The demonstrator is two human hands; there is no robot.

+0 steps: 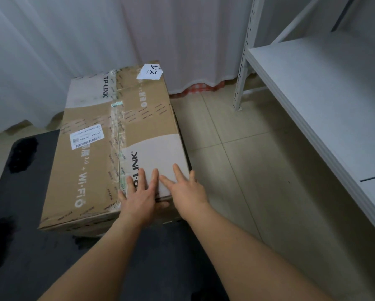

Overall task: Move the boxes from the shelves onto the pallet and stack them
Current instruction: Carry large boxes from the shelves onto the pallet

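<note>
Two bare forearms reach forward, the left hand (138,192) and right hand (185,187) pressing flat, fingers straight, on the near right corner of a taped cardboard box (108,148) lying on a black pallet (30,246) beside white shelves (325,94).

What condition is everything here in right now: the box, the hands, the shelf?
Cardboard box: taped shut, lying flat on the black pallet.
Left hand: fingers straight, pressing the box top.
Right hand: fingers straight, flat on the box's near corner.
White shelf: visible board bare.
</note>
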